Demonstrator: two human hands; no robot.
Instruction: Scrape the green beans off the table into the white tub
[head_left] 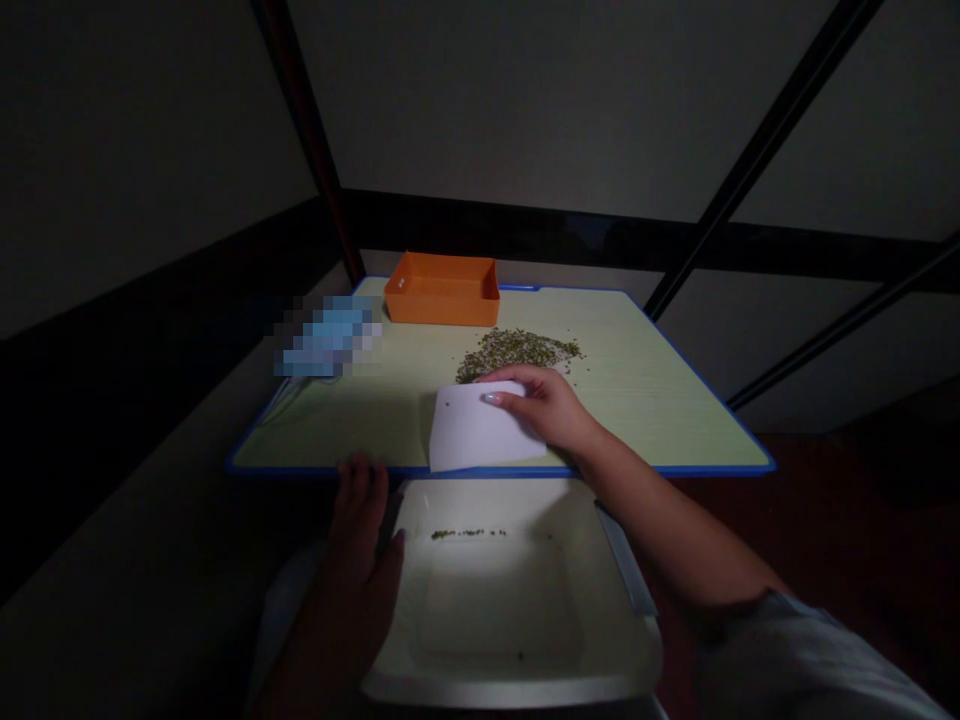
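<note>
1. Right hand [551, 405] is mid-frame, pinching a white card [480, 430] by its far edge, thumb on top. The card sits at the near edge of the table [637, 390], with one little dark speck on it.
2. Left hand [364, 560] is lower left, pretty shadowy, by the left rim of a pale basin [517, 690]. Thumb's apart from the fingers, but can't tell if it's actually gripping that rim.
3. The basin takes up the bottom middle, just below the table's blue edging. There's a thin row of small greenish bits [465, 534] toward its far side, plus a few strays.
4. Main pile of green-brown bits [525, 348] is spread on the table, just beyond the card and right hand.
5. Orange tray [442, 305] sits behind that, upper middle and a bit left.
6. Left of the tray there's a pixelated bluish thing [326, 335], too blurred to make out.
</note>
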